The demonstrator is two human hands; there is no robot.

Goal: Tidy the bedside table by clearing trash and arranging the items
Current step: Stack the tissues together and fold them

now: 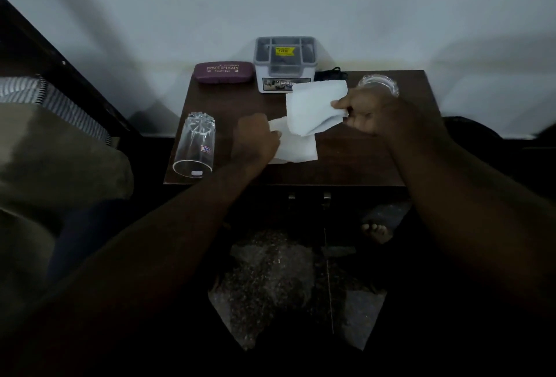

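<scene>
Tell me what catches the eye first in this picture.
The white paper tissue stands out over the middle of the dark wooden table, gripped by the left hand and the right hand. At the front left corner, a clear drinking glass lies on its side.

Tabletop [361, 150] was dark wood w/ a dull sheen; napkin [313, 105] soft matt paper; tumbler [195, 144] clear, glossy glass; organiser [284, 60] smooth grey plastic; specs case [222, 72] matt.

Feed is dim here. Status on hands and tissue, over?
Left hand grips white tissue on table; right hand pinches its raised flap. Glass lies tipped at left, apart.
</scene>
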